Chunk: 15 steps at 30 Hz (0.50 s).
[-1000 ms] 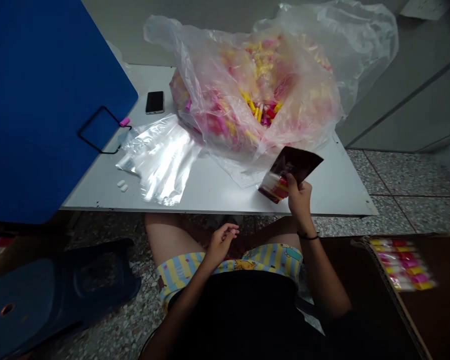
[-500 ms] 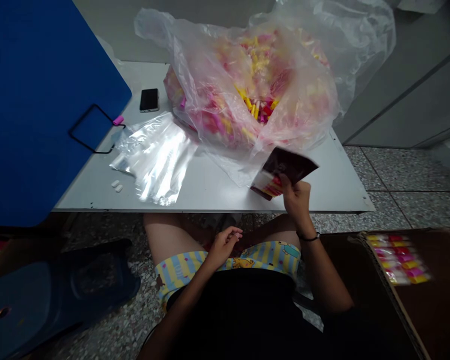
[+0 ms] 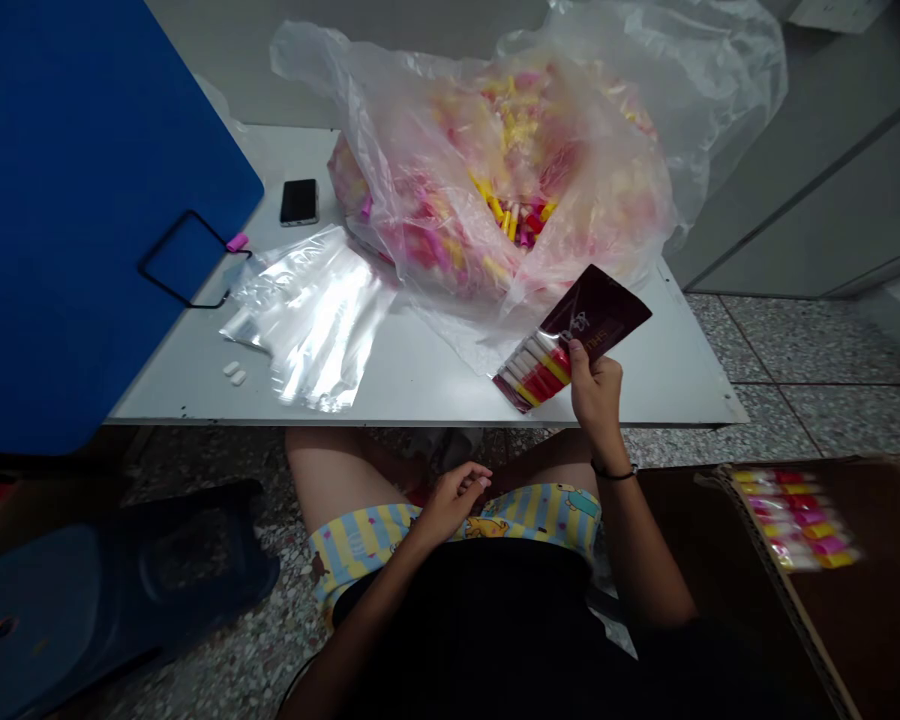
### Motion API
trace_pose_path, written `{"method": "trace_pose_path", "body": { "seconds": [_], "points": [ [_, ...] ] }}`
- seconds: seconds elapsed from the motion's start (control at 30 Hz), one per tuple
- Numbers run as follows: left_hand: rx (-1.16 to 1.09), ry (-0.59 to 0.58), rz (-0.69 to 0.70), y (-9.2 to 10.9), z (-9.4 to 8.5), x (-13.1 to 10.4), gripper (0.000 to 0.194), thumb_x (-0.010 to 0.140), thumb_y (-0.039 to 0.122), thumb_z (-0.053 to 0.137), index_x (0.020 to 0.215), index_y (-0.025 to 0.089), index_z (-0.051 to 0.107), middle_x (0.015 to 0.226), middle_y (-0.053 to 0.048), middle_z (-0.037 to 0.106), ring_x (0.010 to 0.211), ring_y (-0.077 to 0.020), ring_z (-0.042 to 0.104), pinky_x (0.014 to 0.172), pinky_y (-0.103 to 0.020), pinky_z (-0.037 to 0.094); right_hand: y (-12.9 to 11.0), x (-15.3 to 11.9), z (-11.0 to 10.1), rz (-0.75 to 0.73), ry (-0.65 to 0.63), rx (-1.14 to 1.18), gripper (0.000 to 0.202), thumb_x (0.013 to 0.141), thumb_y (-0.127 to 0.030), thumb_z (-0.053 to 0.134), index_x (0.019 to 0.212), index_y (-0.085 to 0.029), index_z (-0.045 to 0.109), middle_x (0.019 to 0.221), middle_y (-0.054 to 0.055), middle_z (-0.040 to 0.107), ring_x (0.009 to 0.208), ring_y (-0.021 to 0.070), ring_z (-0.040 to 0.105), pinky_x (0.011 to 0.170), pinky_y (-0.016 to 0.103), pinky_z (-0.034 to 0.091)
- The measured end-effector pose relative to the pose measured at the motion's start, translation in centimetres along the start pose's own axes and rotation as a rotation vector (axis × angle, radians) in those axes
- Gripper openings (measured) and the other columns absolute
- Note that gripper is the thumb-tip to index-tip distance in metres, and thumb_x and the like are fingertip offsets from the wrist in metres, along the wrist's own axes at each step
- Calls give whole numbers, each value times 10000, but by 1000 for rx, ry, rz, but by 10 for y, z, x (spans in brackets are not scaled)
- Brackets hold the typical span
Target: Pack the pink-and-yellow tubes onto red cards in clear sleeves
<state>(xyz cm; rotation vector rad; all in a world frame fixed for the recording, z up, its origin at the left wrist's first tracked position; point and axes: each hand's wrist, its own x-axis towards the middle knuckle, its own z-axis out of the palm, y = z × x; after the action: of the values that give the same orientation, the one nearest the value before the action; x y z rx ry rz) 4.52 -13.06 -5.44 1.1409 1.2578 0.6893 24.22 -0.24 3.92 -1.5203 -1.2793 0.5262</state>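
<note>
My right hand (image 3: 597, 392) grips a flat packet (image 3: 570, 338) with a dark maroon card top and a row of red, yellow and white tubes showing at its lower end; it is held tilted above the front edge of the white table (image 3: 435, 385). My left hand (image 3: 454, 497) rests on my lap below the table edge, fingers curled, with nothing visible in it. Just behind the packet lies a big clear plastic bag (image 3: 517, 170) heaped with pink, yellow and red tubes.
A pile of clear empty sleeves (image 3: 315, 310) lies left of the bag, with a phone (image 3: 299, 201) behind it and two small white pieces (image 3: 234, 374) in front. A blue board (image 3: 82, 200) stands at left. A cardboard box (image 3: 817, 560) at right holds a filled packet (image 3: 799, 518).
My right hand has turned the packet so that its row of tubes shows clearly, and has lifted it slightly. My left hand stays on my lap.
</note>
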Motion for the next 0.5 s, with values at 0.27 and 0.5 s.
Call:
{"method": "trace_pose_path", "body": {
  "seconds": [0.27, 0.5],
  "points": [
    [-360, -63, 167, 37, -1, 2, 501, 784, 506, 618, 1140, 159, 556, 1113, -135, 630, 946, -229, 635, 830, -339, 501, -15, -24, -8, 111, 99, 400, 543, 781, -625, 550, 531, -211, 305, 523, -49, 283, 486, 79, 293, 448, 231, 295],
    [-469, 263, 311, 66, 7, 16, 369, 724, 437, 707, 939, 164, 583, 933, -49, 618, 909, -172, 587, 817, -272, 502, -34, -41, -12, 244, 42, 639, 440, 764, -526, 618, 562, -192, 415, 525, -47, 390, 524, 100, 444, 505, 222, 392]
  ]
}}
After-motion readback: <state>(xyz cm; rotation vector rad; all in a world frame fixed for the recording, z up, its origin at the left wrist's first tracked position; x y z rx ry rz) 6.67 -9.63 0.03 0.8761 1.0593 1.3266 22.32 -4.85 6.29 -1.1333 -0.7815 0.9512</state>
